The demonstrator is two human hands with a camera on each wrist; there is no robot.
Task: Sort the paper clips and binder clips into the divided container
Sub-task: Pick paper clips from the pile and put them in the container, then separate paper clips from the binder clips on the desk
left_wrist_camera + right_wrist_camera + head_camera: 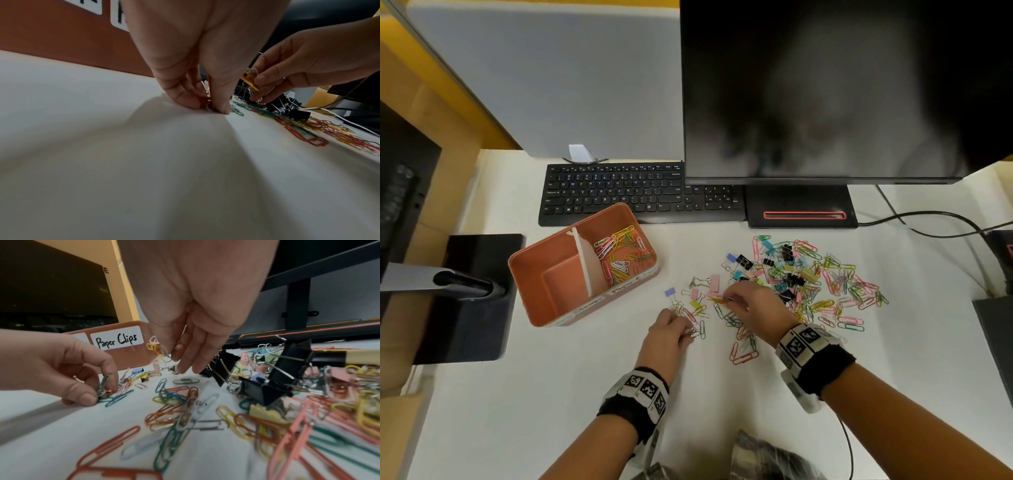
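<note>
Light, slippery paper clips (170,408): left hand (667,334) fingers pinching a bunch, right hand (751,305) pinching a yellow binder clip (249,81) by its stiff body.

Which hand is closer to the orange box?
Left. The left hand is just right of the box, pinching paper clips; the right hand is farther right, by the pile.

office, probably | monitor (825,89) | keyboard (619,192) | partition panel (544,75)
</note>
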